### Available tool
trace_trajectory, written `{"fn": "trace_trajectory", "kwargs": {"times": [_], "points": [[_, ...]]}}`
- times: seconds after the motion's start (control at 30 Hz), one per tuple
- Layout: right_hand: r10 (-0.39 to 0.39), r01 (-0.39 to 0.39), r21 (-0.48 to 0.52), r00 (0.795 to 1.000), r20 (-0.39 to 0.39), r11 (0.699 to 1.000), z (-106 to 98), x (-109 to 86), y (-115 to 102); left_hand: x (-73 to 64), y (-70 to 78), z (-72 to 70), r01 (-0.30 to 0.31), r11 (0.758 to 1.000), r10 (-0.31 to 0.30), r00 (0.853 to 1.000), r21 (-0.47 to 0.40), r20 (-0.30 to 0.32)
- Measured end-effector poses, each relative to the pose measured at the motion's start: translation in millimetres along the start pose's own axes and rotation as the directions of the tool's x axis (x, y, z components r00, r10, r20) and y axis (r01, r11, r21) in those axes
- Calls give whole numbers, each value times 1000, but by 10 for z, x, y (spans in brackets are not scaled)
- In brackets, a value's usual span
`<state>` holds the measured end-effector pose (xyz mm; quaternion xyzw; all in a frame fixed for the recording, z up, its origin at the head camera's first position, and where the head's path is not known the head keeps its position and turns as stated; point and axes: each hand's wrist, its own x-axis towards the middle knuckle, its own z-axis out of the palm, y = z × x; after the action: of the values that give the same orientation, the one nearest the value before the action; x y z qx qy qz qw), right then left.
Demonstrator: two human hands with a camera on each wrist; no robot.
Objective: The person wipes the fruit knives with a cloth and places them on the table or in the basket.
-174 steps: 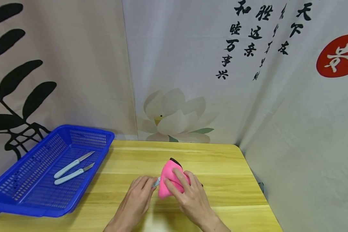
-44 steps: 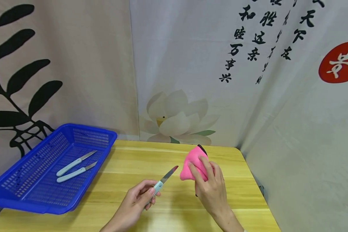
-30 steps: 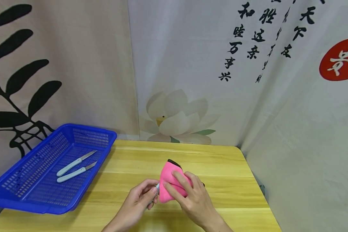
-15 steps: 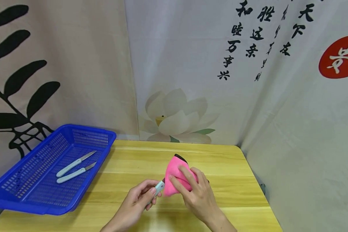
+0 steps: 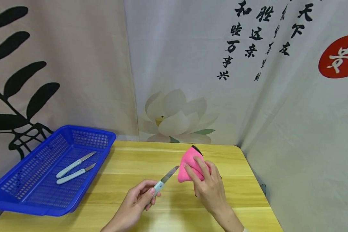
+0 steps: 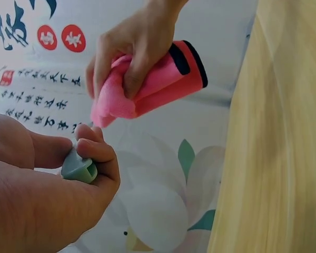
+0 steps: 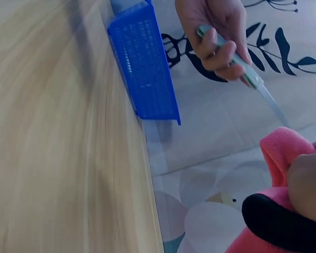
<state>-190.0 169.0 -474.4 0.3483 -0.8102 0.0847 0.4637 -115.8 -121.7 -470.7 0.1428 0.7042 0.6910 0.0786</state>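
Observation:
My left hand (image 5: pixel 136 198) grips a fruit knife (image 5: pixel 160 184) by its pale blue-green handle, thumb along the side. The blade points up and to the right, its tip right at the edge of a folded pink cloth (image 5: pixel 188 166) with black trim. My right hand (image 5: pixel 211 188) holds that cloth bunched between thumb and fingers, above the table. In the left wrist view, the slotted end of the knife handle (image 6: pixel 80 167) pokes out of the left fist. From the right wrist, the blade (image 7: pixel 273 104) shows bare, running down to the cloth (image 7: pixel 284 150).
A blue plastic basket (image 5: pixel 71 209) stands at the left of the wooden table (image 5: pixel 237 209). Two similar knives lie in it, one upper (image 5: pixel 72 167) and one lower (image 5: pixel 72 177), blades out. Printed curtains (image 5: pixel 174 58) hang close behind and to the right.
The right hand drew the cloth right, over the blade and off, then back over it a second ago. Since then it has slid up and right again, baring the blade. Left hand nearly still.

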Motion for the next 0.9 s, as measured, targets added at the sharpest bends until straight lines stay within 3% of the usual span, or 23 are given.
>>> {"fn": "trace_trajectory", "kwargs": {"times": [0.13,0.27,0.43,0.6,0.7,0.9], "points": [[31,-31,16,999,-14,999,-41,3,24,-6,1,12,29,999,-29,998,-14,-48],[-38,42,54,997,-67,998,-47,42,-61,-6,15,22,68,997,-70,995,-34,-67],[-160,171,88,980,-120,981,-32,88,-235,11,24,43,38,999,-39,999,-33,-32],[-247,259,100,961,-124,961,-18,102,-373,17,34,71,36,999,-36,999,-24,-5],[-260,272,86,957,-132,958,-14,110,-405,9,33,70,29,999,-29,999,-21,13],[-233,244,60,961,-150,968,-4,109,-383,-7,17,31,-40,999,42,998,-27,51]]}}
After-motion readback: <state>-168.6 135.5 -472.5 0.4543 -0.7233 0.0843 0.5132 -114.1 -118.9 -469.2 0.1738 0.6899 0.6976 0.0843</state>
